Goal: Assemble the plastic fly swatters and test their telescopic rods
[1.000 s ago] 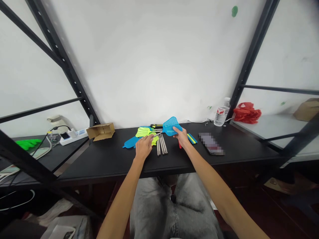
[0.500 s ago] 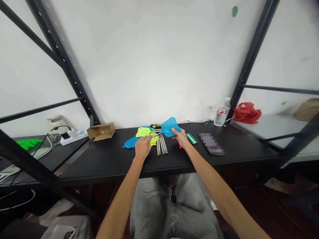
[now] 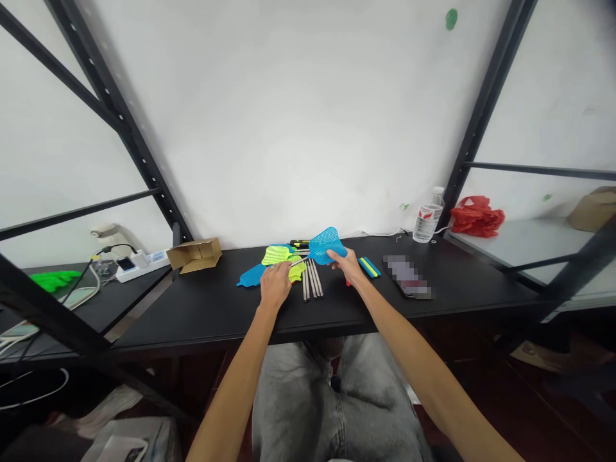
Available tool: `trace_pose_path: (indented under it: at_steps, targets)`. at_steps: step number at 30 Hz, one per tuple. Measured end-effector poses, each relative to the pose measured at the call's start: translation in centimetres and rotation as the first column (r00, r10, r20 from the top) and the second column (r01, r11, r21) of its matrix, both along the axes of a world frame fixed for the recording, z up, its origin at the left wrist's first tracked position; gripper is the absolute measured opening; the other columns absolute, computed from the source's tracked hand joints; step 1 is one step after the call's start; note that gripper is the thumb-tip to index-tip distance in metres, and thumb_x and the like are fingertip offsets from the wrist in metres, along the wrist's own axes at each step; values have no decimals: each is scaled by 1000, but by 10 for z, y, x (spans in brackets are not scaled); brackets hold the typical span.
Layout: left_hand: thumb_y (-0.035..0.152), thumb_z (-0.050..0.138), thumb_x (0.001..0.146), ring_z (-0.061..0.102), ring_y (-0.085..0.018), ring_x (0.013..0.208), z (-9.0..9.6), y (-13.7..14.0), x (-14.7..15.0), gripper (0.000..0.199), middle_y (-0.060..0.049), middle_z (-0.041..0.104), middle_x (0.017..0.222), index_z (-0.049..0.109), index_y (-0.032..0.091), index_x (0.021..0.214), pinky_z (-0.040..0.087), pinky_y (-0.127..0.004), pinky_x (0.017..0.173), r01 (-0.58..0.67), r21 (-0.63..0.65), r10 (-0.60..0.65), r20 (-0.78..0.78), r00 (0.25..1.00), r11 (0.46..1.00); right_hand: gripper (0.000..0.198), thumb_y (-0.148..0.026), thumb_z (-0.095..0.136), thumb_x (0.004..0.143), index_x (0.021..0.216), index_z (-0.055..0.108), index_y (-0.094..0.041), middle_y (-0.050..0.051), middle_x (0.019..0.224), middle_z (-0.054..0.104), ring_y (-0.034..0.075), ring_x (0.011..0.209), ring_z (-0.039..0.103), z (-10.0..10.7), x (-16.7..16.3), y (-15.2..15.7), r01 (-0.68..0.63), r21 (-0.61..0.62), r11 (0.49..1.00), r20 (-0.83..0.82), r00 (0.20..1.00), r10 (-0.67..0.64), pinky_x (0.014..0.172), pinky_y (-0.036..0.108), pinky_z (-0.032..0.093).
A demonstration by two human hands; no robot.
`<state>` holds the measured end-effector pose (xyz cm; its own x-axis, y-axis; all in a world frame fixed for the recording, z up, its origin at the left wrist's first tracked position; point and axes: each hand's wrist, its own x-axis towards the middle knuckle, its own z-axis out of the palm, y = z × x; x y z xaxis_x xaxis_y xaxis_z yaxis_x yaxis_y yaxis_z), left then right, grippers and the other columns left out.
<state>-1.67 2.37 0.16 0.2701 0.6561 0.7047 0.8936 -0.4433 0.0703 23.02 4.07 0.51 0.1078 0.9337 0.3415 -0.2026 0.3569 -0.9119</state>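
My right hand [image 3: 347, 264] is closed on a blue perforated fly swatter head [image 3: 326, 244], thumb on top. My left hand [image 3: 276, 280] is closed around a thin metal rod [image 3: 299, 261], whose far end meets the narrow neck of that blue head. Beneath and beside my left hand lie yellow-green swatter heads [image 3: 276, 255] and another blue swatter head [image 3: 252, 276]. Several loose metal rods [image 3: 314, 281] lie side by side between my hands. Right of my right hand are blue and yellow strip-like pieces [image 3: 369, 267]. Something red shows partly under my right hand.
On the black table [image 3: 202, 314] stand an open cardboard box [image 3: 194, 255] at left and a water bottle [image 3: 428, 216] at back right. A pixelated phone-like object [image 3: 408, 277] lies at right. A yellow-black cutter [image 3: 300, 243] rests near the wall. Black shelf posts flank both sides.
Both hands keep their hold on the rod and the blue swatter head. The head and my right hand have shifted very slightly left, towards my left hand.
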Motion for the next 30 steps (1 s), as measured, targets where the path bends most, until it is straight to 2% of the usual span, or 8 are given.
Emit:
trace_pose_path:
  at_steps: [5, 14, 20, 30]
  targets:
    - [27, 34, 100, 65, -25, 87, 1, -1, 3, 35, -12, 72, 102, 66, 20, 112, 42, -35, 73, 39, 1, -39, 10, 999, 999, 46, -56, 76, 69, 95, 68, -19, 3, 74, 70, 15, 57, 63, 6, 0, -4, 117, 44, 992, -37, 993, -115, 43, 22, 44]
    - [32, 34, 102, 65, -24, 96, 2, -4, 3, 35, -10, 72, 106, 65, 21, 115, 44, -32, 74, 88, -25, -87, 39, 995, 996, 56, -55, 74, 71, 113, 67, -19, 5, 95, 70, 16, 74, 60, 5, 1, -6, 244, 92, 965, -20, 970, -243, 50, 22, 49]
    - [36, 34, 103, 64, -22, 104, 1, -6, 3, 37, -8, 71, 112, 64, 23, 120, 45, -29, 74, 130, -20, -130, 42, 991, 991, 42, -55, 71, 74, 94, 70, -19, 1, 83, 66, 12, 65, 54, 3, 4, -3, 254, 129, 959, -11, 967, -255, 51, 21, 47]
    - [39, 36, 102, 65, -20, 98, -2, -1, -2, 39, -8, 73, 102, 70, 23, 114, 44, -29, 70, 117, -10, -116, 59, 991, 993, 37, -57, 69, 76, 76, 65, -20, -2, 67, 58, 10, 52, 46, 0, 2, -3, 196, 137, 971, 77, 975, -208, 46, 22, 40]
